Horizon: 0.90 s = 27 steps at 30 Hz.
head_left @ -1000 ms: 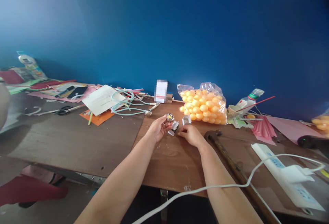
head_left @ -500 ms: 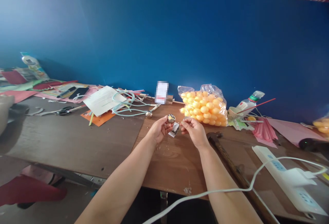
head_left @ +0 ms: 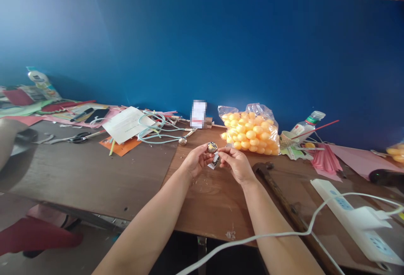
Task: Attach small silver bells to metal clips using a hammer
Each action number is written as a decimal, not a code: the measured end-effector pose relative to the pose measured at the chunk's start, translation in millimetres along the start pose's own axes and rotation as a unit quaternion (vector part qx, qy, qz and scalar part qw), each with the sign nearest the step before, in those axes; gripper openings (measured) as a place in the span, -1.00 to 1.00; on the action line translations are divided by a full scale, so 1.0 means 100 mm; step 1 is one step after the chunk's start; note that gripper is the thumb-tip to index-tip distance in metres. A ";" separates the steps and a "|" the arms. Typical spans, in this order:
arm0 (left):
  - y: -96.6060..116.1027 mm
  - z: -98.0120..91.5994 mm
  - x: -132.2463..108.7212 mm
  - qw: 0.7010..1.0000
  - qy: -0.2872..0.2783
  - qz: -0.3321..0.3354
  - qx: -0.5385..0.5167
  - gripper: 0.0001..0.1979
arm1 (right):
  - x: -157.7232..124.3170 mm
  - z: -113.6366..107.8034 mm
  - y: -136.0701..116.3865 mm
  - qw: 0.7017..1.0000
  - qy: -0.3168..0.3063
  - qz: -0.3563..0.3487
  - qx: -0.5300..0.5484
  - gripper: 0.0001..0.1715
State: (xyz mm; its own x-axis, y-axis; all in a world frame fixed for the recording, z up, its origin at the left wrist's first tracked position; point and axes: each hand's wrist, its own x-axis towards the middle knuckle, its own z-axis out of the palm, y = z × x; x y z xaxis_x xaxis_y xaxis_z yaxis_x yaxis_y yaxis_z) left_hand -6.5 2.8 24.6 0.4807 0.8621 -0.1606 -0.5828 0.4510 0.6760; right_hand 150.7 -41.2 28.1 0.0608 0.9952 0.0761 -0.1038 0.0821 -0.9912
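Note:
Between the fingertips of my left hand [head_left: 196,161] is a shiny silver ball [head_left: 212,148], its upper side marked with an orange-gold patch. My right hand [head_left: 235,163] is pinched beside the ball, its fingertips at the ball's right edge; whatever they hold is too small to make out. A small white-and-dark packet or card [head_left: 214,161] shows between the hands, just below the ball. To the left, a second shiny silver ball [head_left: 182,141] rests on the table [head_left: 205,207]. Behind my right hand sits a clear bag of yellow-orange balls [head_left: 252,134].
Pale blue cable [head_left: 158,139], paper sheets [head_left: 124,121] and scissors [head_left: 80,137] lie on the left. At right are a plastic bottle [head_left: 307,125], a pink folded paper [head_left: 326,159] and a power strip [head_left: 356,220], whose white cord [head_left: 233,243] crosses over my right forearm.
My right hand has moved left, bringing its pinched fingertips from a short gap away right up to the silver ball. My left hand keeps its hold on the ball, shifted slightly.

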 end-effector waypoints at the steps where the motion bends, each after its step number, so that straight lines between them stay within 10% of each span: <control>1: 0.00 -0.01 0.00 1.000 -0.003 0.002 0.000 -0.83 | 0.00 0.00 0.00 1.000 -0.002 -0.005 0.001 -0.62; 27: -0.03 -0.04 0.02 0.999 -0.031 0.011 0.013 -0.83 | -0.01 0.05 -0.04 0.999 0.024 -0.011 0.045 -0.67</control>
State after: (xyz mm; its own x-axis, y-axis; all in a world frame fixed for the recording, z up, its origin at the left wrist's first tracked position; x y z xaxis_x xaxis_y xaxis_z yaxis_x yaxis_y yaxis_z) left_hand -6.4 3.6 19.3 0.5091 0.8548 -0.1011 -0.5769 0.4260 0.6969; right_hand 146.5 -42.0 32.2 0.1110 0.9897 0.0907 -0.1910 0.1108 -0.9753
